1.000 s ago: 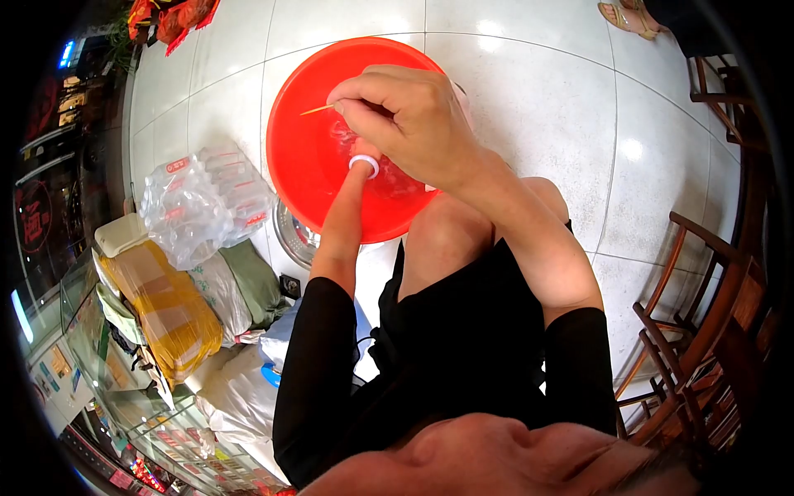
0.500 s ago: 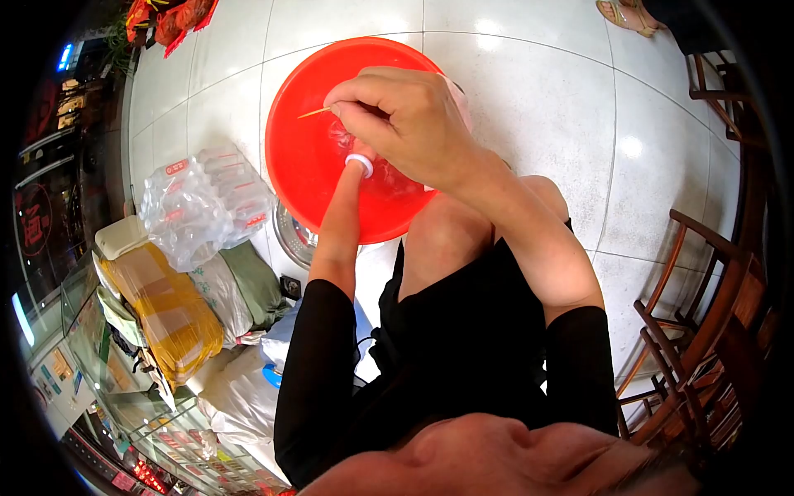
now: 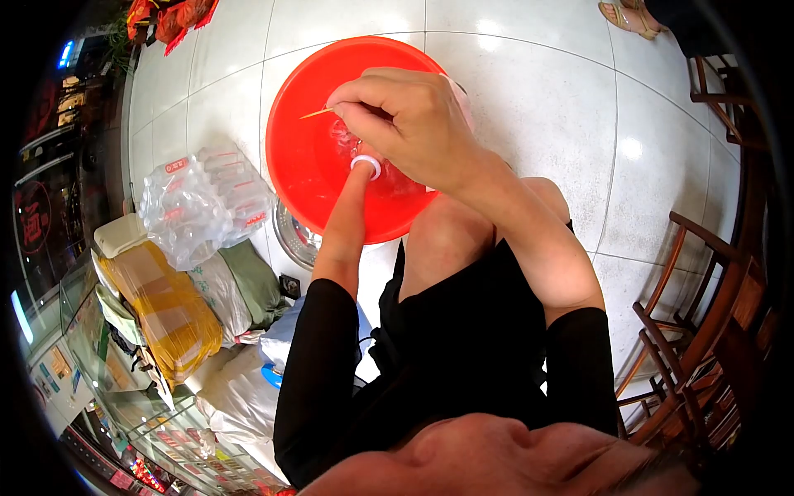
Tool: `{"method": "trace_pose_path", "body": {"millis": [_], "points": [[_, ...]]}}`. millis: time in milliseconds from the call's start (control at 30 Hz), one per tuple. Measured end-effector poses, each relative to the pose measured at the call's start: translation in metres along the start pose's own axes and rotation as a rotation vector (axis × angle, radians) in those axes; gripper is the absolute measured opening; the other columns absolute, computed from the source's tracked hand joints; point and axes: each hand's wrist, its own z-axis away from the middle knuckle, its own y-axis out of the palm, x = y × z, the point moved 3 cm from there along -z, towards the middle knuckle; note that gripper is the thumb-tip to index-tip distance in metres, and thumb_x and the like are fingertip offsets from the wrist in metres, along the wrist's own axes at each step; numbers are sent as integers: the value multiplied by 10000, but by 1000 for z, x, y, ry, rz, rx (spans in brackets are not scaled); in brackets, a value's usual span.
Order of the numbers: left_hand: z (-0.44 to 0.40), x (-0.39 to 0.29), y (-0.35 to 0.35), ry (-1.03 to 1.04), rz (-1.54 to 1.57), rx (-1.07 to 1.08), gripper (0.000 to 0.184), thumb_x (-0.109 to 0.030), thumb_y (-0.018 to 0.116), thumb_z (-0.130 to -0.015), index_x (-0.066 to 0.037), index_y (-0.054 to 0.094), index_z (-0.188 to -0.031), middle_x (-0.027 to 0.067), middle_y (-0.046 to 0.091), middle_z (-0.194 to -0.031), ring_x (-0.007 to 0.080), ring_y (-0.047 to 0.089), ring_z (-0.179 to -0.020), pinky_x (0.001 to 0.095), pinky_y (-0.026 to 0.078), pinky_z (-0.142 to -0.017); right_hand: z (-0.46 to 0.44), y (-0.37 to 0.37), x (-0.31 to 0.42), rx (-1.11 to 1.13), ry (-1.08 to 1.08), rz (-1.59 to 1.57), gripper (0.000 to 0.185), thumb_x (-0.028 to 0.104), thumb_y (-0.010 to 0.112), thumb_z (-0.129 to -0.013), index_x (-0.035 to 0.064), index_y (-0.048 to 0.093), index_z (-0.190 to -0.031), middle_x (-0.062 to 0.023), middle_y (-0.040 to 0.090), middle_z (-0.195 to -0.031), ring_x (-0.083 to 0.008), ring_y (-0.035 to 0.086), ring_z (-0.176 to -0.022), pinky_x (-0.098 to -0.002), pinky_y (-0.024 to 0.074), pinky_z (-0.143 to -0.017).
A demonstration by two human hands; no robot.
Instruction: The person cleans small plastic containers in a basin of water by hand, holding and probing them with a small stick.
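Note:
A large red basin (image 3: 298, 165) with water in it stands on the floor in front of my knees. My right hand (image 3: 409, 124) is above the basin, thumb and fingers pinched on a thin wooden toothpick (image 3: 316, 113) that points left. Below it, my left hand (image 3: 369, 150) reaches down into the basin. A white bangle (image 3: 365, 168) circles the left wrist. The fingers of the left hand are hidden by the right hand and the water, so their grip does not show. Something pale pink (image 3: 460, 103) is at the basin's right edge, partly covered by my right hand.
A metal perforated bowl (image 3: 291, 238) sits against the basin's lower left. Clear plastic-wrapped packs (image 3: 203, 202), a taped yellow parcel (image 3: 169, 302) and bags lie on the left. Wooden chairs (image 3: 691, 322) stand on the right. Another person's sandalled foot (image 3: 633, 21) is at the upper right.
My left wrist with its bangle has shifted slightly right and down within the basin. The right hand keeps the toothpick in nearly the same place.

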Motion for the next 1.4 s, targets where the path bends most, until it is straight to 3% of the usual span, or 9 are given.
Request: {"method": "trace_pose_path", "body": {"millis": [500,633,733,767,800,1000,1167,1333,1400], "points": [[9,-13,-22,-11,-26,10,432,-381,570,-735,-48,578,-1010,201,557,-1057,331,543,-983,413,439,-827,1,1,-2,18,22,-7,72,69,559,-773,32,620,-771,-26,551,-571,-107,551,-460,-212,386,-427],[24,-24,-35,-66,4,50,432,-319,624,-710,-18,569,-1015,209,553,-1058,355,535,-986,408,446,-819,2,2,-5,33,41,31,79,76,558,-772,30,622,-775,-34,560,-583,-116,553,-493,-220,400,-450],[-32,26,19,-15,23,168,429,-242,674,-669,-2,567,-1008,200,587,-994,340,569,-925,391,458,-793,1,3,-8,21,43,6,91,82,555,-771,22,622,-781,-47,578,-607,-128,548,-528,-231,412,-480],[-20,22,5,-59,185,294,413,-167,708,-632,0,577,-985,158,609,-883,307,587,-821,365,474,-740,0,1,-7,28,48,14,97,83,552,-771,17,622,-784,-54,584,-617,-132,543,-535,-235,415,-488],[-20,25,-4,-62,178,288,413,-167,708,-632,0,577,-985,158,609,-883,307,587,-821,365,474,-740,0,2,-6,33,54,20,103,84,550,-772,12,621,-788,-61,589,-628,-137,538,-542,-239,417,-497],[54,-18,-102,98,1059,511,487,72,659,-653,-25,508,-1106,81,553,-942,183,586,-830,307,527,-682,2,7,-12,34,57,-29,114,85,551,-773,-3,617,-801,-84,597,-650,-150,539,-546,-248,419,-505],[93,-42,-165,247,858,416,313,36,664,-670,-16,421,-860,109,556,-855,203,610,-737,316,550,-622,2,4,-12,12,60,-57,128,91,553,-776,-10,618,-818,-97,605,-668,-159,551,-571,-259,430,-533],[117,-58,-205,349,686,351,246,-25,614,-726,-12,450,-909,101,570,-829,198,605,-696,316,545,-589,4,-2,-11,0,101,-94,137,95,551,-777,-14,618,-828,-107,611,-686,-170,561,-591,-268,440,-561],[127,-63,-211,274,898,494,267,-19,584,-748,-4,460,-984,100,570,-873,187,595,-708,314,540,-606,3,-2,-12,-21,97,-111,137,94,549,-776,-13,617,-827,-112,613,-692,-180,565,-599,-273,440,-564]]}}
